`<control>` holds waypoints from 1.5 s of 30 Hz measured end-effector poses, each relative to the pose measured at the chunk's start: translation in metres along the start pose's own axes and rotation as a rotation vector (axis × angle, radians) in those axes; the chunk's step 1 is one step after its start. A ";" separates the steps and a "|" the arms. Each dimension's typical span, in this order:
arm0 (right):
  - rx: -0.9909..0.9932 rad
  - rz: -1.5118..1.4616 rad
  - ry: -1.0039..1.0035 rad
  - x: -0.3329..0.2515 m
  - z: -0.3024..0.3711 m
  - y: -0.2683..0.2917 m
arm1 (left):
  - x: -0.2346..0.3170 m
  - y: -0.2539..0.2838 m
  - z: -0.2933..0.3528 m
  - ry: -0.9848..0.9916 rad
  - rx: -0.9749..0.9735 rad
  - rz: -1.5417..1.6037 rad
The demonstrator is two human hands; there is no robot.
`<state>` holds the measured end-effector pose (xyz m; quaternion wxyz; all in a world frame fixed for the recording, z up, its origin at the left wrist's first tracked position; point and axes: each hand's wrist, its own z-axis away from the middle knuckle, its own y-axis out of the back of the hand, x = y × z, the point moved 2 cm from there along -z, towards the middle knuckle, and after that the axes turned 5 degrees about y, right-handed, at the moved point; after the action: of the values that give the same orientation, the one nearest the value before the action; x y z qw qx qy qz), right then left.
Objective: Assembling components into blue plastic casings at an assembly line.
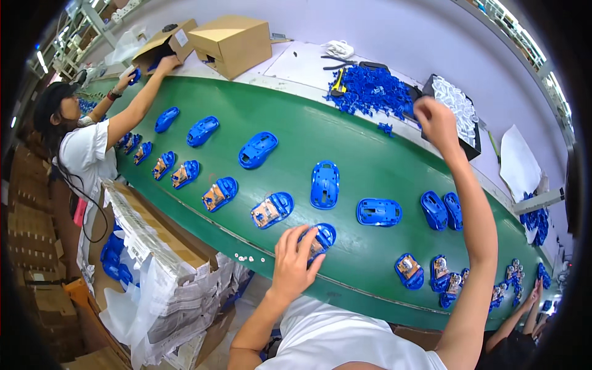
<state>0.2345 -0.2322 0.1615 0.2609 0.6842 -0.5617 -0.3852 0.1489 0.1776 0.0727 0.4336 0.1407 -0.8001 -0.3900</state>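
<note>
A: State the hands.
B: The left hand (291,262) grasps a shell (327,234) on the belt (234,108), thumb and fingers about it, its board (316,246) partly exposed. The right hand (438,120) is raised, fingers curled, between the blue parts (373,86) and the bin (472,148) of clear parts (455,103); whether it grips anything, I cannot tell.
A: Step in hand?
B: Judged to be fetching a small part for that shell.
A: What does the next move call for?
B: Probably one part, pinched cleanly and seated squarely, with the shell held firm.
A: Surroundings?
B: Bare shells (325,185) lie beyond; far left, a co-worker (86,145) has one hand at an open carton (184,38).
</note>
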 end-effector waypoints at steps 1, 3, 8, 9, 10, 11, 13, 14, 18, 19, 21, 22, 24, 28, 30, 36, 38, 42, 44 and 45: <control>0.044 0.120 0.020 0.015 -0.014 -0.006 | -0.001 0.000 0.002 0.016 0.011 0.004; 0.058 0.221 -0.060 0.036 -0.038 -0.008 | -0.001 0.005 0.009 0.035 -0.003 0.016; 0.058 0.079 -0.153 0.069 -0.046 -0.032 | -0.020 0.008 0.020 0.054 -0.007 0.065; 0.030 0.070 -0.148 0.065 -0.041 -0.045 | -0.019 0.008 0.023 0.025 -0.006 0.090; 0.004 0.061 -0.143 0.064 -0.037 -0.051 | -0.017 0.008 0.024 0.030 -0.012 0.048; -0.002 0.045 -0.141 0.051 -0.033 -0.055 | -0.017 0.007 0.024 0.049 -0.010 -0.010; 0.017 0.074 -0.179 0.063 -0.028 -0.051 | -0.014 0.001 0.022 0.019 -0.004 0.021; 0.019 0.076 -0.217 0.066 -0.024 -0.054 | -0.014 0.001 0.023 0.015 -0.007 0.034; 0.024 0.039 -0.255 0.067 -0.010 -0.063 | -0.016 0.005 0.021 0.008 -0.014 0.040; 0.030 0.007 -0.211 0.059 -0.009 -0.063 | -0.016 0.006 0.021 0.005 -0.006 0.027; 0.040 -0.054 -0.123 0.042 0.000 -0.064 | -0.017 0.009 0.021 0.002 0.008 0.003; -0.062 0.029 -0.102 0.030 0.012 -0.064 | -0.018 0.008 0.019 0.009 0.019 -0.001; -0.165 0.109 -0.071 0.009 0.037 -0.069 | -0.018 0.005 0.019 0.015 0.014 -0.005; -0.255 0.069 -0.226 0.013 0.045 -0.098 | -0.022 0.003 0.016 -0.009 -0.004 -0.008; -0.188 0.047 -0.242 0.027 0.029 -0.117 | -0.020 0.002 0.018 -0.024 -0.002 -0.011; -0.034 0.091 -0.258 0.025 -0.001 -0.134 | -0.018 0.007 0.016 0.047 0.055 0.008; -0.055 -0.109 -0.144 -0.007 0.004 -0.105 | -0.018 0.006 0.013 0.020 0.095 0.002; -0.267 -0.612 0.299 -0.164 0.043 -0.083 | -0.033 0.037 0.003 0.020 0.199 0.017; -0.475 -0.600 0.600 -0.217 0.083 -0.074 | -0.078 0.073 -0.014 0.159 0.440 -0.100; -0.491 -0.593 0.719 -0.232 0.099 -0.072 | -0.110 0.091 -0.032 0.252 0.562 -0.146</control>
<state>0.1771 0.0175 0.1025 0.4698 0.8213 -0.1120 -0.3036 0.2489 0.2834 0.0871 0.4441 0.3592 -0.8044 -0.1630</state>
